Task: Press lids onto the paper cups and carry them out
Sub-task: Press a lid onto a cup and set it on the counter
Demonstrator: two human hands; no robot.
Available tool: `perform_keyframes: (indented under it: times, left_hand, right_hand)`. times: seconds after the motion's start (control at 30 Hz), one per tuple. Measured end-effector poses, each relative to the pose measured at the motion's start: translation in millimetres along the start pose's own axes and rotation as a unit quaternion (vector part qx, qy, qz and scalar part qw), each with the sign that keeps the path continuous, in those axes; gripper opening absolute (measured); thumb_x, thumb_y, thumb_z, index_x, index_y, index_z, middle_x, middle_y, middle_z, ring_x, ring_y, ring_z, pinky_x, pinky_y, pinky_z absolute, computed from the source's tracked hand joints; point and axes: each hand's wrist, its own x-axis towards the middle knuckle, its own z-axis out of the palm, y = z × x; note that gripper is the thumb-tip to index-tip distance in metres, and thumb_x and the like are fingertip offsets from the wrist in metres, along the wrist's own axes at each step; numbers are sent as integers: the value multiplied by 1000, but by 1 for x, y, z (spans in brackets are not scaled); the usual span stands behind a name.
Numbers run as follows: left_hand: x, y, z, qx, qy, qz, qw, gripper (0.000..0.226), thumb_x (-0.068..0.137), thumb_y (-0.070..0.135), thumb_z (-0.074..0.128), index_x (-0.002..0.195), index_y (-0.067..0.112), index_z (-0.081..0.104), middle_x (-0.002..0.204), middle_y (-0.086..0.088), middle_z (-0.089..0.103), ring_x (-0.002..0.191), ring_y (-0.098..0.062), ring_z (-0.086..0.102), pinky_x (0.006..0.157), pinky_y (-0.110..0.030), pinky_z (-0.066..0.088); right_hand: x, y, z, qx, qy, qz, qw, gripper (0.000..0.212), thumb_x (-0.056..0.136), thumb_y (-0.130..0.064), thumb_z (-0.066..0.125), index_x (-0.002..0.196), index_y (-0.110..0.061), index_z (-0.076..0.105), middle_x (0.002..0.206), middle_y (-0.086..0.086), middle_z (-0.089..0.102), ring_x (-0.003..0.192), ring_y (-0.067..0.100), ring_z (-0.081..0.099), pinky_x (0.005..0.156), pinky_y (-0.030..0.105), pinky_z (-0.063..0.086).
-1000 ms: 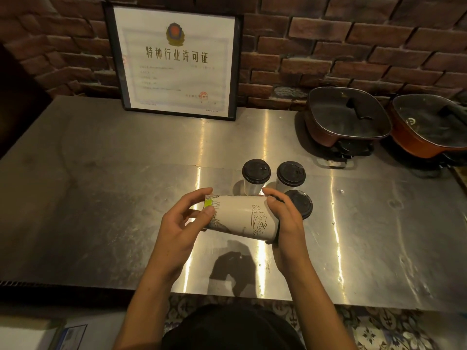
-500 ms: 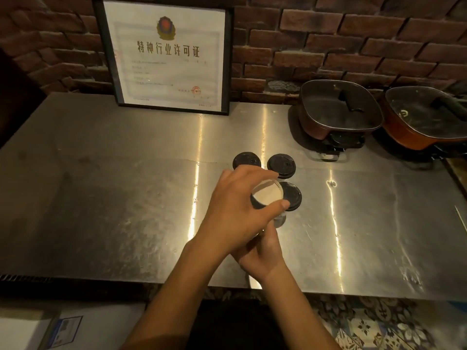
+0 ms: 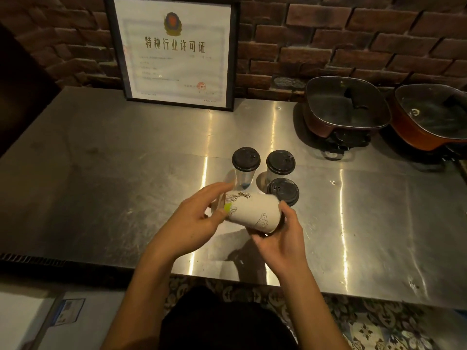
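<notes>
A white paper cup [image 3: 255,213] with line drawings lies tilted on its side above the steel counter [image 3: 126,173], held between both hands. My left hand [image 3: 192,223] grips its left end, blurred by motion. My right hand [image 3: 280,238] cups its right end from below. Behind it stand three cups with black lids: one at back left [image 3: 246,159], one at back right [image 3: 280,162], and one nearer [image 3: 283,191], just beyond the held cup. I cannot tell whether the held cup has a lid.
A framed certificate [image 3: 174,51] leans on the brick wall at the back. Two lidded electric pots [image 3: 346,107] [image 3: 432,117] sit at the back right. The counter's front edge runs just below my hands, with patterned floor tiles [image 3: 366,322] beneath.
Half a second ago the cup stood upright in front of me with my left hand over its open mouth. Now it is tipped sideways again, one hand at each end.
</notes>
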Motion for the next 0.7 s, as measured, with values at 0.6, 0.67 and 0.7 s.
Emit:
perform_keyframes:
  times: [0.6, 0.67, 0.7]
  left_hand:
    - [6, -74, -27, -320, 169, -132, 923, 25, 100, 25, 59, 122, 29, 70, 121, 8, 72, 116, -13, 68, 89, -40, 62]
    - [14, -91, -40, -341, 195, -154, 907, 24, 100, 29, 60, 121, 26, 70, 122, 2, 71, 117, -16, 67, 89, -42, 62]
    - [19, -100, -48, -351, 210, -165, 897, 22, 99, 30, 60, 118, 25, 71, 122, -1, 71, 116, -18, 67, 88, -42, 62]
  right_hand:
    - [38, 70, 74, -615, -102, -255, 739, 100, 65, -52, 89, 147, -47, 33, 140, -25, 40, 124, -6, 47, 102, 20, 46]
    - [50, 83, 88, -627, -105, -255, 729, 100, 64, -50, 90, 147, -45, 34, 136, -23, 39, 121, -11, 45, 98, 14, 41]
    - [58, 91, 96, -638, -112, -253, 718, 100, 63, -51, 90, 147, -44, 34, 137, -23, 40, 121, -13, 44, 98, 13, 40]
